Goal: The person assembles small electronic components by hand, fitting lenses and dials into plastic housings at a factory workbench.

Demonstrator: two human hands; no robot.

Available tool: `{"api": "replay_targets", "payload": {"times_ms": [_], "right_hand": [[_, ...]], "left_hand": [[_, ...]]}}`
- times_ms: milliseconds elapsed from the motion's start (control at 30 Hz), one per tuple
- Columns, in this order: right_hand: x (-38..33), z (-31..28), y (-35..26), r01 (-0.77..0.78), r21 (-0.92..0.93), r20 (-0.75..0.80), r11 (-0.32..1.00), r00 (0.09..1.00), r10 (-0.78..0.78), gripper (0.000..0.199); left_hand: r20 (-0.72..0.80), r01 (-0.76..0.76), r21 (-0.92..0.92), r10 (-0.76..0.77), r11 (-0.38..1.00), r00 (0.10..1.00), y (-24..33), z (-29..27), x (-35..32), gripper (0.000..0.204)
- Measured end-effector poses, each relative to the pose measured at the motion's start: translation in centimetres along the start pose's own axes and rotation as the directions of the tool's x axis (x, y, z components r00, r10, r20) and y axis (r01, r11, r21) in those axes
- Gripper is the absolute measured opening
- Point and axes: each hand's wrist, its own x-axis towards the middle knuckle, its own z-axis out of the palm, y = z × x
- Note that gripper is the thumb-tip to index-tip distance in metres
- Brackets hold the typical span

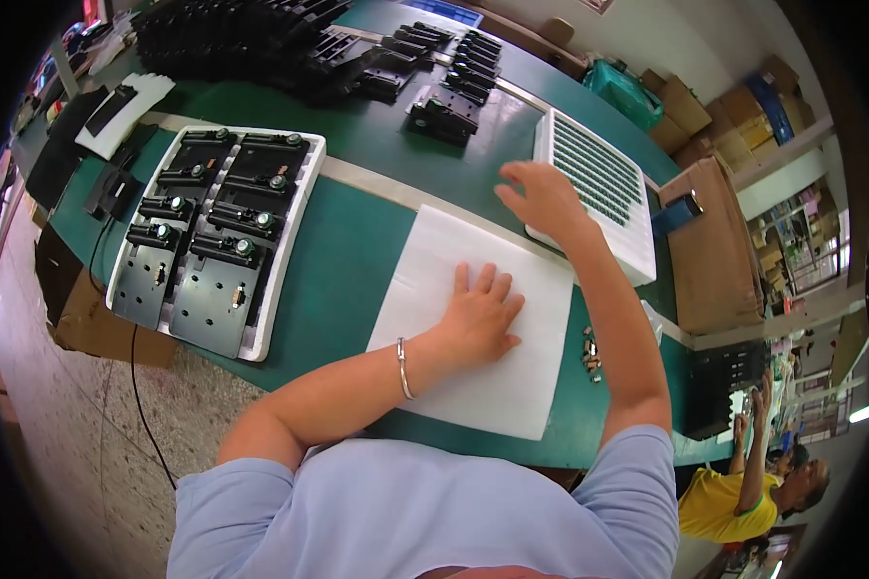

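Observation:
My left hand (478, 317) lies flat with spread fingers on a white sheet (521, 386) on the green table. A metal bangle (405, 369) circles that wrist. My right hand (543, 198) is raised beyond the sheet's far edge, beside a white tray (637, 253) with rows of small slots or parts. Its thumb and fingers are apart, and nothing shows between them. To the left stands a white foam tray (294, 217) holding several black metal plate assemblies (224, 294), with round silver knobs. A small pile of metal pieces (591, 355) lies right of the sheet.
More black assemblies (444, 114) stand in rows at the back, next to a large black heap (232, 48). A cardboard box (710, 246) borders the right side. A black cable (137, 396) hangs down at left. Another person in yellow (729, 507) is at far right.

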Motion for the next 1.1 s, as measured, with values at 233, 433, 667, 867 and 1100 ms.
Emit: {"api": "replay_targets", "payload": {"times_ms": [233,433,667,867,1100], "right_hand": [[9.4,5.5,-7.5,0.199,0.078,0.167,0.977,0.963,-0.21,0.034],[12.1,6.1,-13.5,0.179,0.12,0.392,0.977,0.895,-0.212,0.034],[15.1,6.3,-11.2,0.174,-0.035,0.507,0.984,0.852,-0.133,0.032],[20.9,10.5,-9.7,-0.388,0.526,0.32,0.757,0.915,0.247,0.045],[27.1,13.5,-10.4,-0.531,0.844,0.427,0.084,0.757,0.495,0.049]], "left_hand": [[-0.003,0.002,-0.09,-0.002,0.996,1.0,0.8,-0.8,0.3,0.061],[-0.205,-0.036,-0.144,0.006,0.989,0.979,0.1,0.5,0.0,0.048],[-0.104,-0.018,-0.153,0.002,0.988,0.995,0.0,-0.3,0.0,0.051],[-0.229,-0.016,-0.207,-0.032,0.978,0.973,0.1,1.0,0.3,0.051],[-0.486,-0.192,-0.631,-0.19,0.752,0.853,0.2,3.5,1.4,0.053]]}}
